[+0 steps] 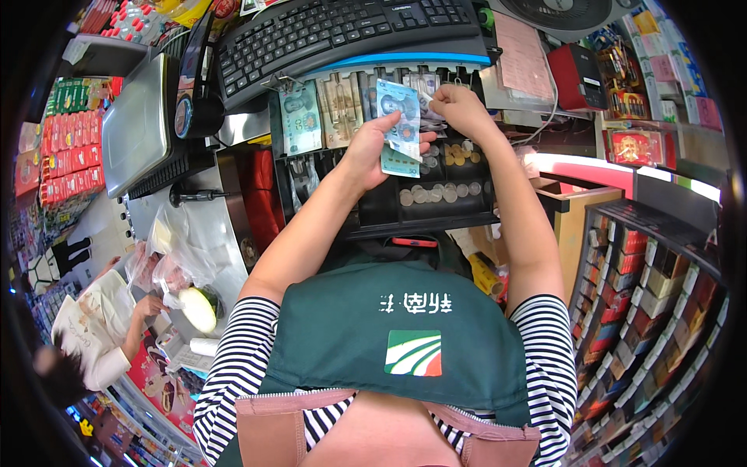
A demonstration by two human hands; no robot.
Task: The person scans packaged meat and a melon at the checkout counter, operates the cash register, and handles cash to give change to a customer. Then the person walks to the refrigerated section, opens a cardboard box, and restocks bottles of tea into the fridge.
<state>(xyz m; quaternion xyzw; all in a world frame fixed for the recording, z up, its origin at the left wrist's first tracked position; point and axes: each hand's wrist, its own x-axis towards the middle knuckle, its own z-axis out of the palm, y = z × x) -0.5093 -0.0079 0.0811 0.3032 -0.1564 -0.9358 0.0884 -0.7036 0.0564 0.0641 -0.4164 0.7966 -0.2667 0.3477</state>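
My left hand point(373, 149) holds a few banknotes over the cash drawer point(379, 219). On top is a blue banknote point(397, 102), and the end of a green banknote point(401, 165) shows below it. Just to the right, my right hand point(461, 111) pinches a pale paper piece point(428, 102), possibly a note's edge. In the drawer's back slots lie a green banknote point(302, 119) and brown banknotes point(338, 111) under a clip. Silver coins point(440, 192) fill a front tray, with gold-coloured coins point(458, 154) behind it. My hands hide part of the slots.
A black keyboard point(350, 35) sits above the drawer. To the left are a metal-topped scale point(143, 128) and a counter point(224, 233) bearing bagged goods point(175, 257) and a cut melon point(197, 310). Another person point(96, 333) stands there. Shelves of small boxes point(642, 292) line the right.
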